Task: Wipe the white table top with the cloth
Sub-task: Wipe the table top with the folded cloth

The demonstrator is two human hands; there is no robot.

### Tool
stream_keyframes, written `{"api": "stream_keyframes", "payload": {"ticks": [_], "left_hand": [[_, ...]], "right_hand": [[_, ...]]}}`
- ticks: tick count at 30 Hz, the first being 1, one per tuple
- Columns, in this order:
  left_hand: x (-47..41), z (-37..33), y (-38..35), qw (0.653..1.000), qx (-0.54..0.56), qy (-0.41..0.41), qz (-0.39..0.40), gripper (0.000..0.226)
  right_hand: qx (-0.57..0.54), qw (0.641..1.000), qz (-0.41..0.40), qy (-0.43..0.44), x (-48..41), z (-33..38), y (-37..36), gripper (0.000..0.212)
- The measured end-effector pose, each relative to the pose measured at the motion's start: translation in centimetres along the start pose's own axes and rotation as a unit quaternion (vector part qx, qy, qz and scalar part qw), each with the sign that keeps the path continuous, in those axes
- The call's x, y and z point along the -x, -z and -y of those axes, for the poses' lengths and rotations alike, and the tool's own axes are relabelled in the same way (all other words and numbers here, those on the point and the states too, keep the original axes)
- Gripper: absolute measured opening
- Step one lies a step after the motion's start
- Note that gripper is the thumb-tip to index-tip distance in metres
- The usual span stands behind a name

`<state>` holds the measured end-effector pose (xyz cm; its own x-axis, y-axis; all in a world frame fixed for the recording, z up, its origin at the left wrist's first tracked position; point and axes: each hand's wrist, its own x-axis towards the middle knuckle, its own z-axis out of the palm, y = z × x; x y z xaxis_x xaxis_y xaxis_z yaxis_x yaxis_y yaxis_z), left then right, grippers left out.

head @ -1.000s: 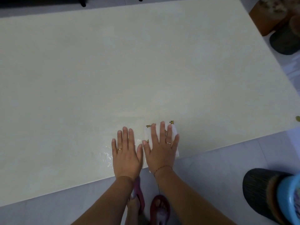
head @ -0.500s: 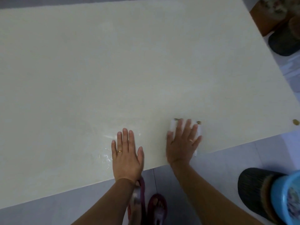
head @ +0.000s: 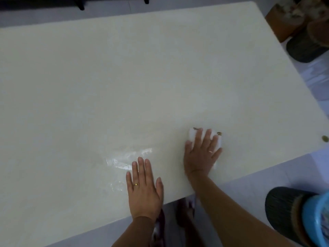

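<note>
A person leans over the big white table top (head: 142, 77). The right hand (head: 201, 154) lies flat with its fingers spread, pressing down on a small white cloth (head: 193, 135) near the front edge of the table. The cloth peeks out past the fingertips. The left hand (head: 143, 189) lies flat and open on the bare table, holding nothing, with a gold ring (head: 136, 184) on one finger. A shiny wet patch (head: 124, 159) sits just beyond the left fingers. A small round yellow thing (head: 325, 138) rests at the table's right corner.
</note>
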<state>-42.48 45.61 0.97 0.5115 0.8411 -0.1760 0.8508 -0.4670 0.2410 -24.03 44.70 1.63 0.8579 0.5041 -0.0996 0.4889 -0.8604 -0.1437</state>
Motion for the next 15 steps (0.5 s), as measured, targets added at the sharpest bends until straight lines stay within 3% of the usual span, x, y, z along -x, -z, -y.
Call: {"api": "stream_keyframes", "payload": {"ticks": [3,5,7,9,11,13,15], "left_hand": [[0.0,0.1,0.1,1.000,0.001,-0.005,0.005,0.064],[-0.1,0.1,0.2,1.000,0.005,-0.007,0.009,0.064],[-0.1,0.1,0.2,1.000,0.016,-0.005,0.011,0.064],[-0.1,-0.1,0.4,1.000,0.028,-0.001,0.008,0.064],[-0.4,-0.5,0.7,0.999,0.040,-0.003,0.000,0.063],[-1.5,-1.3,1.3,0.998,0.056,-0.016,-0.015,0.061],[-3.5,-2.4,2.1,0.997,0.070,-0.034,-0.025,0.062]], "right_hand": [[0.036,0.985,0.026,0.168,2.2,3.6,-0.4,0.059],[0.050,0.948,0.038,0.313,1.4,2.4,-0.1,0.057],[0.068,0.913,0.032,0.400,-1.4,0.0,0.3,0.056],[0.083,0.929,0.015,0.360,-4.7,-1.6,0.5,0.056],[0.044,0.979,0.007,0.198,-7.0,-1.7,0.6,0.059],[0.000,0.999,-0.004,0.053,-6.8,0.9,0.1,0.062],[-0.007,0.999,-0.004,0.044,-5.5,4.1,0.0,0.063]]}}
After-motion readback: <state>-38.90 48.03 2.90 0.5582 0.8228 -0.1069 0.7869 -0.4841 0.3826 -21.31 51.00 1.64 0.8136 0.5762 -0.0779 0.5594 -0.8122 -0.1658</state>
